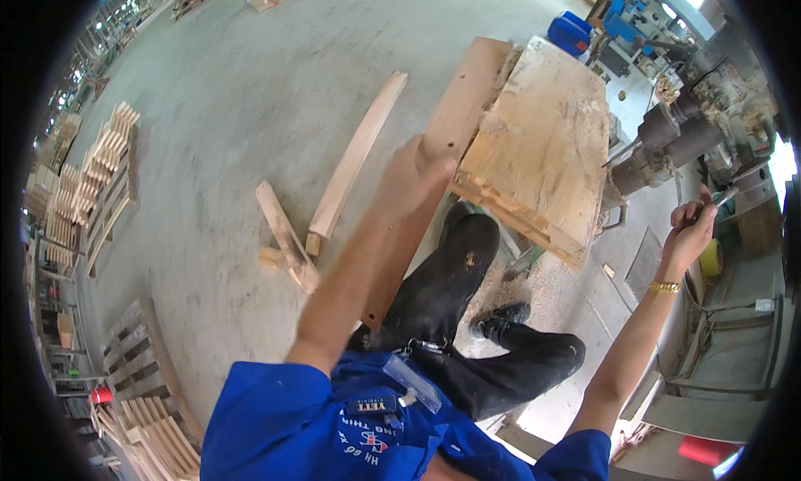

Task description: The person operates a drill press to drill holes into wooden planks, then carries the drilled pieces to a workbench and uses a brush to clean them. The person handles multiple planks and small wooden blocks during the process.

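Observation:
My left hand point(410, 179), slightly smeared by motion, is closed on a long wooden board point(469, 85) with several dark holes in it. The board slants from the top of the table down to my lap, along the left edge of a worn wooden tabletop point(546, 122). Off to the right, my right hand point(692, 227) is wrapped round a metal lever point(724, 196) at the side of a machine point(680, 139). The thumb points up along it, and the palm hides the lever's lower end.
Left of the board, a curved wooden strip point(359, 156) and a shorter piece point(286, 235) lie on the concrete floor. Stacks of wooden parts point(108, 160) and a pallet point(142, 356) stand at far left. Sawdust point(509, 293) lies under the table; a blue container point(570, 34) is beyond it.

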`<state>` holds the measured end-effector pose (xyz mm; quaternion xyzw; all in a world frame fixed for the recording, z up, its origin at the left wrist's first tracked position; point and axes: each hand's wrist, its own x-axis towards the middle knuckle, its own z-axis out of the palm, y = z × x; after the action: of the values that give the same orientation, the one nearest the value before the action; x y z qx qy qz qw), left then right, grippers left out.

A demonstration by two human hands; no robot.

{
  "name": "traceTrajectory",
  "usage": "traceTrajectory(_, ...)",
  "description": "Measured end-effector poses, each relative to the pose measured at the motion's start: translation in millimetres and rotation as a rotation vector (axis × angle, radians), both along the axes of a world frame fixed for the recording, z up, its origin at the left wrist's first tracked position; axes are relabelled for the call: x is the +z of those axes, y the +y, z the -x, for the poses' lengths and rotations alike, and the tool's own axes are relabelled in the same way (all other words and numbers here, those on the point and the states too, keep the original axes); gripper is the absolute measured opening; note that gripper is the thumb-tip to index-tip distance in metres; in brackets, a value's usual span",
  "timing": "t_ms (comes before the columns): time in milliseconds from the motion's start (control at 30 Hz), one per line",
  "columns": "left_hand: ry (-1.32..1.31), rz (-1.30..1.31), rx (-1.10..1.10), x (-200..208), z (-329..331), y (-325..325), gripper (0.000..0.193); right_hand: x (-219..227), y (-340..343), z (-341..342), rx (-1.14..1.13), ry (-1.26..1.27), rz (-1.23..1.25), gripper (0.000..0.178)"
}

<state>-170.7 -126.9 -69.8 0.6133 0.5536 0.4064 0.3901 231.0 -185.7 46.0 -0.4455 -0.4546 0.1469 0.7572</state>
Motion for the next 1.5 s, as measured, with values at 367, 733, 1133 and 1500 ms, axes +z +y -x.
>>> traceTrajectory(367,-1.022,0.542,-0.43,-41,42,36,0.058,-1,2,-1,-0.001,0.011,-0.001,0.046)
traceTrajectory(733,-1.374,0.698,-0.911,-126,4,26,0.056,1,2,11,-0.059,0.103,-0.01,0.043)
traceTrajectory(1133,-1.223,0.618,-0.627,-99,-3,116,0.058,6,-1,16,-0.083,0.078,0.025,0.046)
traceTrajectory(1500,-0.976,0.361,-0.554,-65,16,177,0.059,2,-5,11,-0.097,0.068,0.023,0.046)
